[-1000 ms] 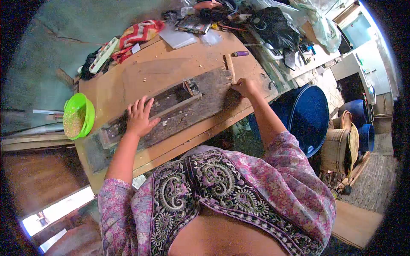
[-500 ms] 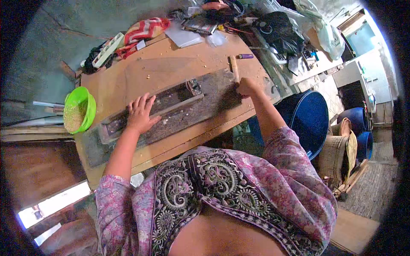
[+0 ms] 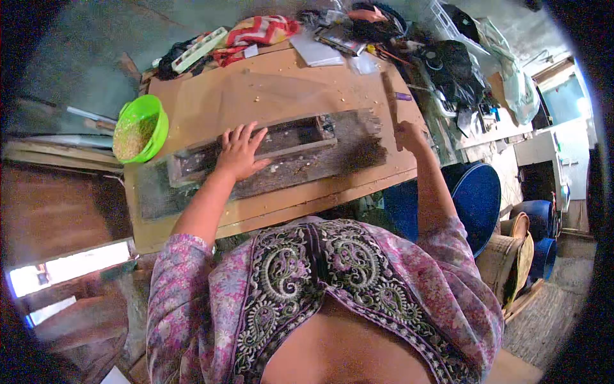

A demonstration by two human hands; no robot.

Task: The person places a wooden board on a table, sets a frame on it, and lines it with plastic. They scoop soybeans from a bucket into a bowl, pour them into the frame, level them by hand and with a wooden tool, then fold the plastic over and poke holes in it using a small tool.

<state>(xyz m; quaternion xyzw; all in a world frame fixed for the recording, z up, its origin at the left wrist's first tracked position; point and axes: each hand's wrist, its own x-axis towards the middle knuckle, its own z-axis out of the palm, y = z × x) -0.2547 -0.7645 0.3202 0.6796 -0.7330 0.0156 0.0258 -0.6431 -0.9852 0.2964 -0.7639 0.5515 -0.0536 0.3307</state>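
Note:
My left hand [image 3: 242, 153] lies with fingers spread over a narrow wooden frame [image 3: 295, 153], which has a long trough-like opening. The frame rests on a worn dark plank [image 3: 358, 144] on the table. My right hand [image 3: 409, 136] is closed around a slim wooden stick [image 3: 389, 93], just past the plank's jagged right end. The stick points toward the back of the table, and its lower part is partly hidden by the hand. Close to it lies a small purple lighter-like object [image 3: 403, 96].
A green bowl [image 3: 160, 128] of pale yellowish bits stands at the table's left edge. Cloths [image 3: 262, 32], papers [image 3: 316, 51] and a black bag [image 3: 454, 70] crowd the back. Blue barrels [image 3: 476, 205] stand right of the table [image 3: 307, 83]. Small bits dot the tabletop.
My right hand has moved right with the stick, from above the plank's end to beyond it. My left hand stays spread on the frame. The whole view has shifted somewhat.

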